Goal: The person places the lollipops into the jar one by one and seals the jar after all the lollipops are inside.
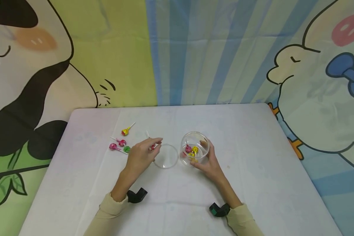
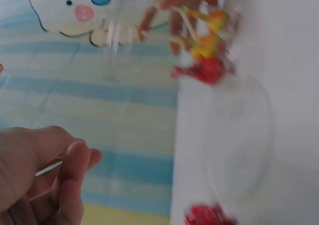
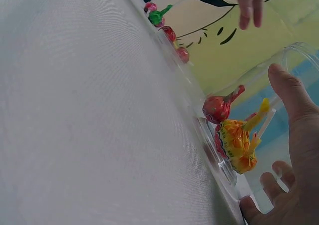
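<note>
My right hand (image 1: 207,162) grips the side of a clear round jar (image 1: 194,135), which stands on the table with its mouth up. Inside the jar are red and yellow wrapped lollipops, among them a red lollipop (image 3: 217,108) and a yellow lollipop (image 3: 233,138). My left hand (image 1: 141,156) hovers left of the jar with loosely bent fingers and nothing in them. Below it, partly hidden in the head view, a red lollipop (image 2: 207,215) lies on the table. Between the hands lies a clear round lid (image 1: 166,168).
Left of my left hand several lollipops lie loose: a yellow lollipop (image 1: 125,131), a green lollipop (image 1: 127,149) and pink lollipops (image 1: 113,146). A white cloth covers the table (image 1: 271,183). A printed cartoon curtain (image 1: 206,49) hangs behind it.
</note>
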`<state>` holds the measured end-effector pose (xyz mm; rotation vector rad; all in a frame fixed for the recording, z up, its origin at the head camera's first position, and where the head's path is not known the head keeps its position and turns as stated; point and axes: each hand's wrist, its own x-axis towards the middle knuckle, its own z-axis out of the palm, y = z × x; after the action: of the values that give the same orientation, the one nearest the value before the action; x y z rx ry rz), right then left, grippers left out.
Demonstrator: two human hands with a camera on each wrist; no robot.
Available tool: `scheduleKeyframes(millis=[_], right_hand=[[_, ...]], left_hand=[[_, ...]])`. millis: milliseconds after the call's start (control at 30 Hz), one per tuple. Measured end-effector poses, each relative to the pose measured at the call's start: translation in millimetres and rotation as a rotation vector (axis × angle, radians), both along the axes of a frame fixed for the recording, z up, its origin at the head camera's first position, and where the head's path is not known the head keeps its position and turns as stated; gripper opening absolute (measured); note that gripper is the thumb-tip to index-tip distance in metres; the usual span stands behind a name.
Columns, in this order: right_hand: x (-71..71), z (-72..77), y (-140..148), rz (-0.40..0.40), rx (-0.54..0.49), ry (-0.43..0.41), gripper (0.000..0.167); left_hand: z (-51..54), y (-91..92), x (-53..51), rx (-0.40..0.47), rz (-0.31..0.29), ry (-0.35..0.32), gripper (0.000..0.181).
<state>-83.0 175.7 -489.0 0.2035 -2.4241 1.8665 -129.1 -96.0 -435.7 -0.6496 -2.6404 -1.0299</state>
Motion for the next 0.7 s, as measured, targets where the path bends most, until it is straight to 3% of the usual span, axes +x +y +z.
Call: scheduleKeyframes(millis=[167,333,700], right_hand=[[-0.1,0.0,-0.1,-0.002,-0.005,-0.014,0.103],[-0.9,0.1,1.6,-0.005,-0.008,-0.024,0.103],[-0.9,0.1,-0.5,-0.002,-0.020,-0.031,0.103]], left_hand=[[-21.0,-39.3,12.1,-0.047,0.107,-0.126,0.029],[-35.4,-61.9,23.2,-0.066,0.177,-0.209,0.029],[-43.3,-78.9,29.5,-0.057,0.213,-0.220,0.028]])
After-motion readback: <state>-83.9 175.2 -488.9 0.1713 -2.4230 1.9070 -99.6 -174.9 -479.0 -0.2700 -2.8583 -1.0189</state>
